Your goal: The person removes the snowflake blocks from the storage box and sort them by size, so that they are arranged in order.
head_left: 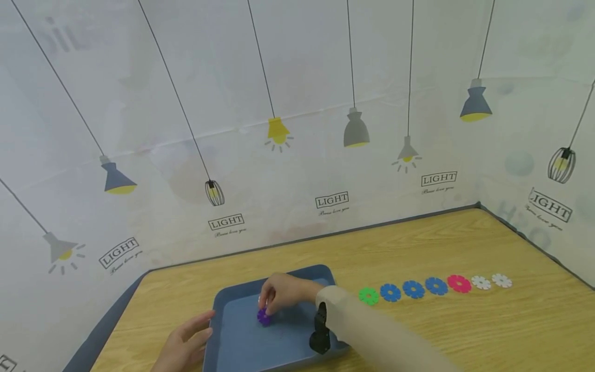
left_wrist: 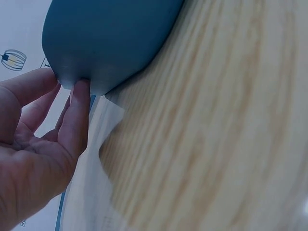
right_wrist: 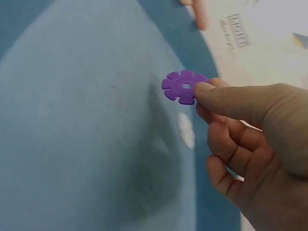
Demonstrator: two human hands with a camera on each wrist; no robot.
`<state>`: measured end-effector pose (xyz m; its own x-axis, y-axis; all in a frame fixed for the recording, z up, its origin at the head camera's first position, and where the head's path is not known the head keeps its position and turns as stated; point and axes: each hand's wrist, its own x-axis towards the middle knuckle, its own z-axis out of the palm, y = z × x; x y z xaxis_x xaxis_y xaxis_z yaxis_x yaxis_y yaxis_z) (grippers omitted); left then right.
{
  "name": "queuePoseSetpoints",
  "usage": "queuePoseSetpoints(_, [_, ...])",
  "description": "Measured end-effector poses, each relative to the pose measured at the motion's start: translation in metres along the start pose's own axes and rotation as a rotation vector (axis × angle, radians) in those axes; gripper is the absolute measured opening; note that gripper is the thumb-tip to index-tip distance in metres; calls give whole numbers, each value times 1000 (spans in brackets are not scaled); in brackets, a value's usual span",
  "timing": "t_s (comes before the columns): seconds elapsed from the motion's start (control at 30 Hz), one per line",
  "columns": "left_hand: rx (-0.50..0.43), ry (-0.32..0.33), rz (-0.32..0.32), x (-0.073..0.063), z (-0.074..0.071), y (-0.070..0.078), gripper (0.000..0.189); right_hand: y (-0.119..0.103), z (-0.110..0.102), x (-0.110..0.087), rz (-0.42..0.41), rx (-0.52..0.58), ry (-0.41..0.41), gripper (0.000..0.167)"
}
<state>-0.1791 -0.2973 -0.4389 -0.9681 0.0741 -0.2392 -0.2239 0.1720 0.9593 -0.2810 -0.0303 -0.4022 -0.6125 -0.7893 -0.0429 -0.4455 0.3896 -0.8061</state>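
In the right wrist view, a purple flower-shaped plastic disc (right_wrist: 179,92) with a notched edge and a centre hole is pinched between the thumb and forefinger of my right hand (right_wrist: 250,125). That hand (head_left: 285,294) is over the blue tray (head_left: 237,356) in the head view. A blurred white piece (right_wrist: 186,130) lies in the tray behind the purple disc. My left hand (head_left: 186,341) is at the tray's left side, its fingertips against the rim. The left wrist view shows the left hand's fingers (left_wrist: 77,115) loosely extended, tips touching the tray's edge (left_wrist: 110,72).
On the wooden table (head_left: 418,330), right of the tray, runs a row of similar discs: a green disc (head_left: 369,296), several blue discs (head_left: 413,289), a pink disc (head_left: 459,283) and two white discs (head_left: 502,280). A lamp-printed wall covering (head_left: 288,175) borders the table.
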Motion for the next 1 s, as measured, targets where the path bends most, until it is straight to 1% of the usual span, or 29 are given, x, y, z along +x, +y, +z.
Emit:
queuePoseSetpoints(0.13, [-2, 1, -3, -1, 0, 1, 58, 0, -21, -16, 3, -29, 44, 8])
queuePoseSetpoints(0.33, [10, 3, -3, -1, -1, 1, 57, 10, -58, -45, -32, -106, 111, 8])
queuePoseSetpoints(0.47, [9, 8, -5, -2, -2, 1, 58, 21, -85, -70, -45, -102, 150, 9])
queuePoseSetpoints(0.6, [8, 13, -12, -2, -1, 1, 58, 39, -109, -95, -61, -85, 192, 10])
queuePoseSetpoints(0.8, [10, -4, -9, -1, -1, 1, 58, 67, -135, -139, 7, -66, 266, 11])
queuePoseSetpoints(1.0, [18, -11, -7, 0, -1, 1, 58, 93, -155, -187, 129, -101, 379, 18])
